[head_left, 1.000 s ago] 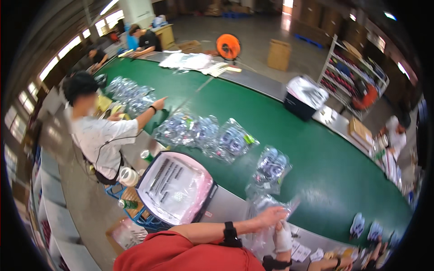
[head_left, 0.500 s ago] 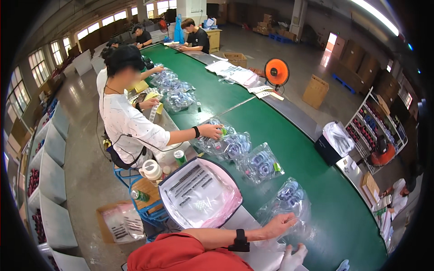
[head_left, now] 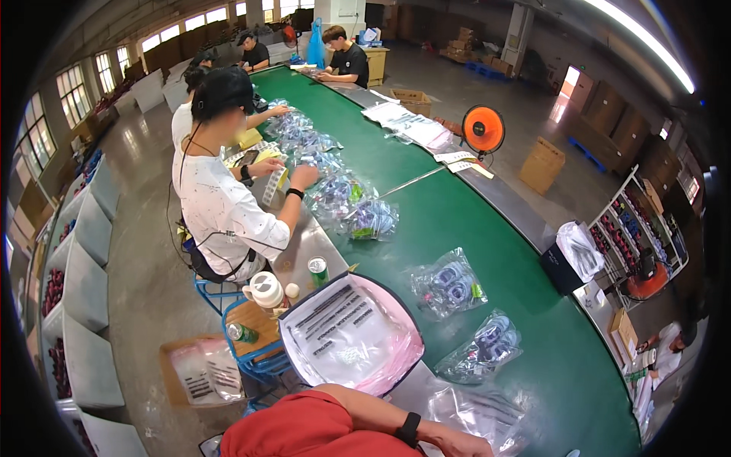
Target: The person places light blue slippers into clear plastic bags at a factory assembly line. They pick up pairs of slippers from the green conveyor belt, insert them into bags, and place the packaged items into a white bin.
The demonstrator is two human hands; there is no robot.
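Observation:
My left hand (head_left: 463, 443), with a black band on its wrist, is at the lower edge of the view, and its fingers are cut off there. Beside it a crumpled clear plastic bag (head_left: 481, 411) lies at the near side of the green table; whether the fingers touch it is hidden. My right hand is out of view. Just beyond lies a clear bag of light blue shoes (head_left: 493, 343). A second bagged pair (head_left: 451, 286), with a green tag, rests farther along.
A dark-rimmed bin of printed plastic bags (head_left: 346, 335) stands to the left, near cans and a white jug (head_left: 266, 290). A co-worker in white (head_left: 228, 183) sits beyond, by more bagged shoes (head_left: 346, 202). An orange fan (head_left: 483, 129) stands across the green table (head_left: 525, 282).
My left hand has drawn down and away from the bagged shoes; my right hand has left the view. The bagged shoes now lie farther up the table. The co-worker's hand has pulled back.

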